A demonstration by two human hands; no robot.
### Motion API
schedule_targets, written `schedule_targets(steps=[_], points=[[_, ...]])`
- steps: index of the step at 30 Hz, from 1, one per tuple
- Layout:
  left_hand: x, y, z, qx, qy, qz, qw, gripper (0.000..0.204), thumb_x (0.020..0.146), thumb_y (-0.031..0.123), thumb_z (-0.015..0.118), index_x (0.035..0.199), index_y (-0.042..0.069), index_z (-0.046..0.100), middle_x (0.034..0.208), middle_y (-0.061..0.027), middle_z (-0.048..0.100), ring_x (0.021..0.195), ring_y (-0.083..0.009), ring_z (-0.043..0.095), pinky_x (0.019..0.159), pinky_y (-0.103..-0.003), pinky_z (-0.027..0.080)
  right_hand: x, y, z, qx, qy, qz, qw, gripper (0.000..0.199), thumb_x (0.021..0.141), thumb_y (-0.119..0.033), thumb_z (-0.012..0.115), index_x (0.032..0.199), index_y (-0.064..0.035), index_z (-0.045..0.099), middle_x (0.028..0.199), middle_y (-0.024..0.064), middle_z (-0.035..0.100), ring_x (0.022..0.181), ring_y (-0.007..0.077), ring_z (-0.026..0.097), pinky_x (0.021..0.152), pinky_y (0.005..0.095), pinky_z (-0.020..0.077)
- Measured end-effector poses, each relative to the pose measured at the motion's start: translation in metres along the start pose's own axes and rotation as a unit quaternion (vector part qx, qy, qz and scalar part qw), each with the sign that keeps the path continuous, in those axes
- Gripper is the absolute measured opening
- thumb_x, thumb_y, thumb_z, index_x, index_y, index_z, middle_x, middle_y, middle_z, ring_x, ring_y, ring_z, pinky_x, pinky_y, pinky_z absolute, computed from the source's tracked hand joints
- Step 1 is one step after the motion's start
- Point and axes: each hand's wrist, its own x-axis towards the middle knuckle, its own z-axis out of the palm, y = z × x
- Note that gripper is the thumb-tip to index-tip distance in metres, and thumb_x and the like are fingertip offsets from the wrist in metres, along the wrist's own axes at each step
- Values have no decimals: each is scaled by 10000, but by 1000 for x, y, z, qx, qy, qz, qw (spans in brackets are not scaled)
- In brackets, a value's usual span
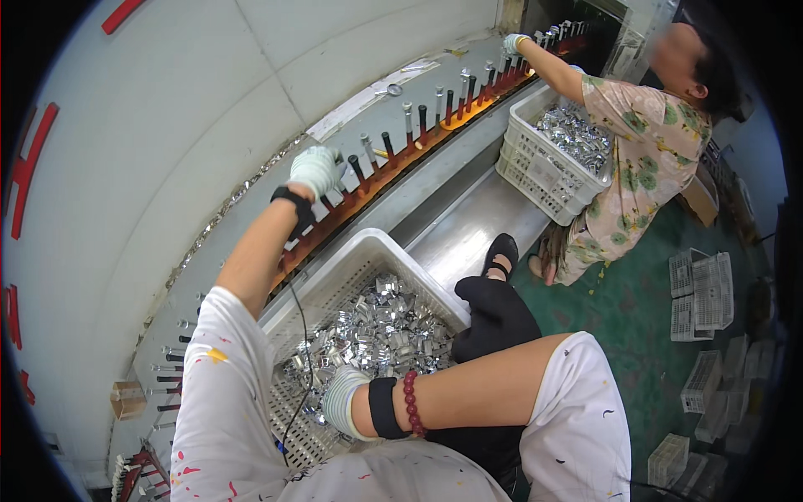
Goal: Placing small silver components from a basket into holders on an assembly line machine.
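Note:
My left hand (315,171), in a striped white glove, is closed at the row of upright pegs along the red-brown rail (389,173). Its fingers curl around something at a peg's top that I cannot make out. Just beside it stands a black-topped peg (357,170). My right hand (343,403), gloved too, reaches down into a white perforated basket (381,243) among many small shiny silver pieces (385,322). The fingers of that hand are hidden by its back and the pieces.
A co-worker (640,142) at the right reaches a gloved hand (514,43) to the same rail. Next to them, stacked white baskets (544,171) hold more silver pieces. A thin dark cable (304,335) hangs across my basket. White crates (703,289) stand on the green floor.

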Motion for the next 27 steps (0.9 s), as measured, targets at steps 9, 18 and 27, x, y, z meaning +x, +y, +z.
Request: schedule_targets(steps=[9,18,27], points=[[-166,74,-37,-170,-60,194,964,407,829,293,598,1140,32,574,936,-205,634,840,-356,615,771,-403,490,-8,-1,-16,-20,27,-32,999,228,737,-193,661,947,-135,728,941,62,700,833,258,669,613,415,503],[-326,-93,55,-57,-46,-382,921,548,928,445,373,832,-19,649,760,-282,590,798,-431,594,718,-469,458,-21,16,-25,-57,64,-27,996,241,702,-159,671,934,-120,724,937,77,695,830,275,666,631,419,522],[-329,-90,42,-92,-50,-376,921,393,891,346,488,888,-10,654,832,-267,611,809,-423,596,727,-428,458,-69,139,-59,114,120,14,986,237,801,-233,562,906,-44,657,785,171,642,768,354,630,713,426,503]])
